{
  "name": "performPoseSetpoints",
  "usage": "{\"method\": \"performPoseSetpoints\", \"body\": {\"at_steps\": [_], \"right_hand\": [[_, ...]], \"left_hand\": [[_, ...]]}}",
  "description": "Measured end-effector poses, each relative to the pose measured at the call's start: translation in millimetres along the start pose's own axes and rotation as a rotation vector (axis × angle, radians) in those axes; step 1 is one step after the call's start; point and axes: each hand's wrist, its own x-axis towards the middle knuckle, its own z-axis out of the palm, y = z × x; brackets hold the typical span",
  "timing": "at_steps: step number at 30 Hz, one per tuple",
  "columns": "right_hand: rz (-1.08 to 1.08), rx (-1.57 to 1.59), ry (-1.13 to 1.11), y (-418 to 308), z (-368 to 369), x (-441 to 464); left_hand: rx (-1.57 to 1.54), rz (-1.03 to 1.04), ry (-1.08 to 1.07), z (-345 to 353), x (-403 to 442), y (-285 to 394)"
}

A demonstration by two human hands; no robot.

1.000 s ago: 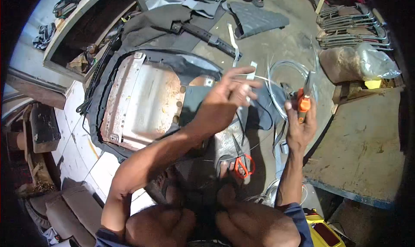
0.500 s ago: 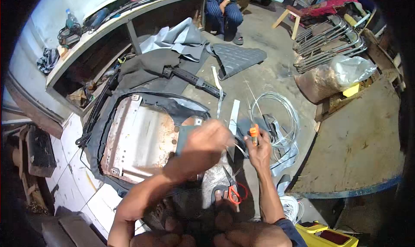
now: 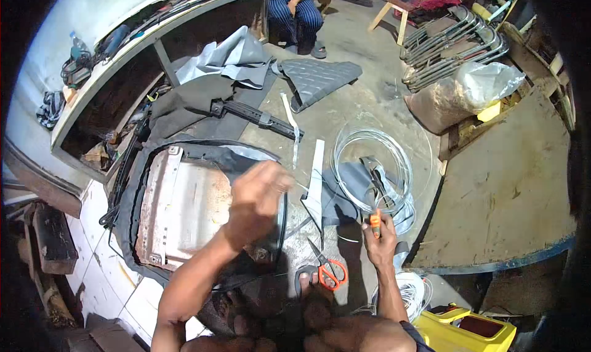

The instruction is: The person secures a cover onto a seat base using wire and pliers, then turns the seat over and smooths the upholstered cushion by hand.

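Observation:
My left hand [image 3: 261, 189], blurred by motion, is raised over the right side of an upturned seat [image 3: 184, 198] with a rusty metal pan and dark cover. Its fingers are closed, and a thin piece of wire [image 3: 301, 185] sticks out from their tips. Held in my right hand [image 3: 380, 244] are orange-handled pliers [image 3: 375, 224], whose jaws are hard to make out. They are at the near edge of a coil of silvery wire [image 3: 335, 158]. Under the coil is grey fabric [image 3: 345, 186]. Red-handled scissors [image 3: 332, 275] lie by my foot.
A white strip [image 3: 314, 180] and a black rail [image 3: 261, 118] lie beyond the seat. Quilted grey material [image 3: 320, 81] is farther back. At right are a large board [image 3: 505, 192], a sack [image 3: 440, 103] and metal frames [image 3: 452, 47]. A person [image 3: 295, 16] sits at the back.
My left hand has moved left, away from my right hand. The pliers in my right hand have shifted right and nearer to me. The whole view has shifted slightly.

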Motion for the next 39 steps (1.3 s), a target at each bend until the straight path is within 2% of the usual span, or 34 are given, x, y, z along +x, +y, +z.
{"method": "performPoseSetpoints", "body": {"at_steps": [1, 2, 3, 6, 8, 10, 11, 12, 14, 16, 18, 19, 22, 27, 30, 32, 33, 34, 35, 37, 39], "right_hand": [[0.022, 0.072, 0.049, -22, -4, 1], [0.04, 0.144, 0.104, -42, -7, 3], [0.018, 0.18, 0.067, -54, -11, 3], [-0.019, 0.24, -0.072, -77, -26, -2], [0.073, 0.493, -0.197, -81, -36, -6], [0.037, 0.499, -0.241, -87, -37, -4], [0.006, 0.503, -0.28, -91, -38, -2], [0.061, 0.509, -0.42, -98, -47, 2], [0.265, 0.89, -0.68, -80, -41, 2], [0.233, 0.976, -0.73, -73, -30, 2], [0.224, 1.073, -0.885, -78, -27, 7], [0.145, 1.084, -0.914, -77, -25, 11], [0.171, 1.035, -0.985, -84, -28, 21], [0.187, 0.962, -0.936, -84, -27, 20], [0.2, 0.802, -0.864, -83, -22, 10], [0.199, 0.913, -0.815, -92, -16, 5], [0.22, 0.974, -0.711, -104, -15, 7], [0.243, 1.033, -0.606, -113, -12, 7], [0.245, 1.087, -0.578, -113, -1, 3], [0.223, 0.949, -0.532, -110, 6, -2], [0.196, 0.873, -0.542, -101, 4, 4]], "left_hand": [[-0.002, -0.003, -0.007, 11, -2, 4], [-0.059, -0.019, -0.133, 21, -4, 8], [-0.118, -0.037, -0.26, 28, -7, 11], [-0.263, -0.141, -0.259, 43, -16, 6], [-0.299, -0.209, -0.238, 44, -18, 3], [-0.335, -0.401, -0.335, 35, -13, 8], [-0.357, -0.401, -0.354, 34, -13, 4], [-0.435, -0.422, -0.298, 35, -15, 4], [-0.476, -0.521, -0.271, 40, -21, 0], [-0.492, -0.475, -0.281, 40, -25, -6], [-0.508, -0.438, -0.298, 36, -26, -6], [-0.493, -0.443, -0.343, 32, -24, -4], [-0.498, -0.42, -0.372, 27, -24, -4], [-0.485, -0.401, -0.377, 22, -26, -5], [-0.42, -0.332, -0.364, 27, -27, -5], [-0.506, -0.562, -0.254, 46, -41, 8], [-0.407, -0.479, -0.225, 55, -50, 15], [-0.41, -0.472, -0.224, 61, -53, 24], [-0.408, -0.532, -0.137, 65, -55, 36], [-0.464, -0.571, -0.005, 68, -54, 40], [-0.404, -0.621, -0.051, 57, -48, 33]]}}
